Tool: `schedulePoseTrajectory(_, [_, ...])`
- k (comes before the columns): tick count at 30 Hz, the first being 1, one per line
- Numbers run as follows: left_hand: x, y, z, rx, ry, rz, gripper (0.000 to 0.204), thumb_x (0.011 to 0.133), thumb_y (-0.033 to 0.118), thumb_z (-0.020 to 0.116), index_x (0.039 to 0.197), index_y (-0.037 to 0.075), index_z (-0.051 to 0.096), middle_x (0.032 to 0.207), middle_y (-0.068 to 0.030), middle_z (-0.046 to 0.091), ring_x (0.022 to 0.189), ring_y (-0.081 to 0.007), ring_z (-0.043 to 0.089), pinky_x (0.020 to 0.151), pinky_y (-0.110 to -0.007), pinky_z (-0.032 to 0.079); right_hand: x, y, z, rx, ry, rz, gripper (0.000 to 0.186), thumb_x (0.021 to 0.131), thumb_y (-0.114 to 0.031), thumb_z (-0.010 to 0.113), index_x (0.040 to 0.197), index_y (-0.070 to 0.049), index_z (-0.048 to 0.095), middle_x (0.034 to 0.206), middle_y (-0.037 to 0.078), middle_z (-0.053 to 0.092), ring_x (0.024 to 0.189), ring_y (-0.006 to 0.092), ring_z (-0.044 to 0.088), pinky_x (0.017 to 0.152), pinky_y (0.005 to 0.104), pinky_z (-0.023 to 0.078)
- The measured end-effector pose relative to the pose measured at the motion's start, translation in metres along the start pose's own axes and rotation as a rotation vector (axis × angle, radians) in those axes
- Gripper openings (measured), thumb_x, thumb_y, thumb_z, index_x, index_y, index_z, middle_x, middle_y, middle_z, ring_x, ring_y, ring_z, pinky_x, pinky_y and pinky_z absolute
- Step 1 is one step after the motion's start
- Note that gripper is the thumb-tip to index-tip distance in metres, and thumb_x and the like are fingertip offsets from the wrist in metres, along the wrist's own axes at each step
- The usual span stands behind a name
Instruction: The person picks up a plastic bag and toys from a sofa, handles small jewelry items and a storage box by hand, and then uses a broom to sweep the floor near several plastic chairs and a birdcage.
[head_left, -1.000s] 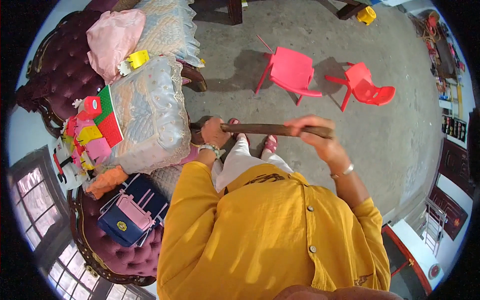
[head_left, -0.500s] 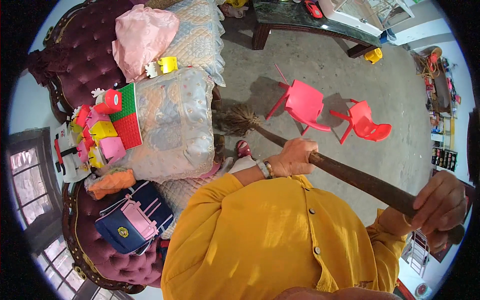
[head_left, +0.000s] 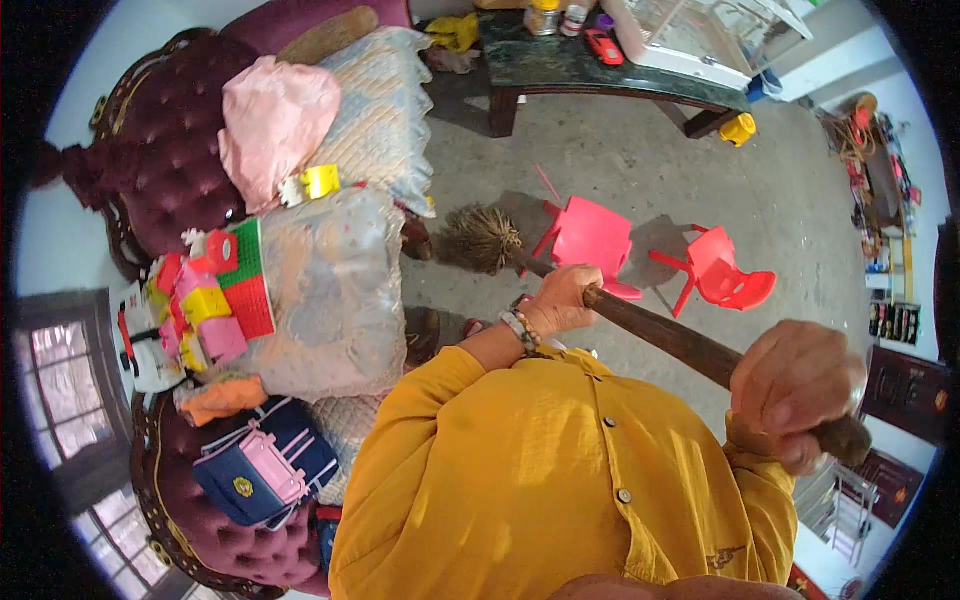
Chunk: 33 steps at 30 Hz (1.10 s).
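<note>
Head camera: the right hand (head_left: 795, 390) has its fingers curled round the broom (head_left: 665, 337) near the handle's end, while the left hand (head_left: 563, 300) clasps the handle farther down. Past it, the bristles (head_left: 482, 240) sit over the floor (head_left: 640, 150), near the right edge of the lace-covered seat (head_left: 330, 290); whether they touch the floor, I cannot tell. A pink chair (head_left: 592, 240) and a red chair (head_left: 722, 270) stand beyond the handle. Farthest, a toy car (head_left: 604, 47) rests on the dark worktop (head_left: 540, 75), left of the case (head_left: 690, 50) at its right end.
</note>
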<state>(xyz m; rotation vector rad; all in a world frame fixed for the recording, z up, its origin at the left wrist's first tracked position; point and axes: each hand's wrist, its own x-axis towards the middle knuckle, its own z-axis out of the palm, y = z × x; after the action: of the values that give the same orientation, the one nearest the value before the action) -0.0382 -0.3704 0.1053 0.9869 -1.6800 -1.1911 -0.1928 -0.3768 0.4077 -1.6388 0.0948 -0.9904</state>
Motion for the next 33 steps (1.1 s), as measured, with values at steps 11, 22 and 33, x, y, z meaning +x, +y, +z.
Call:
schedulePoseTrajectory(11, [0.044, -0.049, -0.003, 0.41, 0.088, -0.22, 0.016, 0.059, 0.005, 0.062, 0.071, 0.006, 0.051, 0.072, -0.0122, 0.056, 0.073, -0.0362, 0.054, 0.064, -0.045, 0.043, -0.082, 0.04, -0.071, -0.204, 0.36, 0.069, 0.007, 0.074, -0.005, 0.056, 0.076, 0.0, 0.059, 0.06, 0.008, 0.058, 0.048, 0.0207, 0.056, 0.05, 0.0361, 0.051])
schedulePoseTrajectory(22, [0.11, -0.028, -0.006, 0.225, -0.009, 0.057, 0.022, 0.065, 0.019, 0.067, 0.072, 0.006, 0.05, 0.069, -0.0123, 0.052, 0.068, -0.035, 0.053, 0.059, -0.042, 0.04, 0.002, 0.027, -0.058, -0.41, 0.06, -0.12, 0.013, 0.069, -0.001, 0.063, 0.079, 0.006, 0.059, 0.055, 0.01, 0.055, 0.042, 0.0228, 0.054, 0.043, 0.0354, 0.049])
schedulePoseTrajectory(33, [0.08, -0.056, -0.071, 0.286, -0.006, -0.043, 0.015, 0.066, 0.006, 0.065, 0.065, 0.004, 0.049, 0.058, -0.0097, 0.049, 0.054, -0.0234, 0.048, 0.053, -0.035, 0.041, -0.013, 0.045, -0.072, -0.325, 0.389, 0.231, 0.013, 0.084, -0.015, 0.062, 0.085, -0.003, 0.064, 0.077, 0.005, 0.063, 0.066, 0.0135, 0.059, 0.056, 0.0273, 0.045])
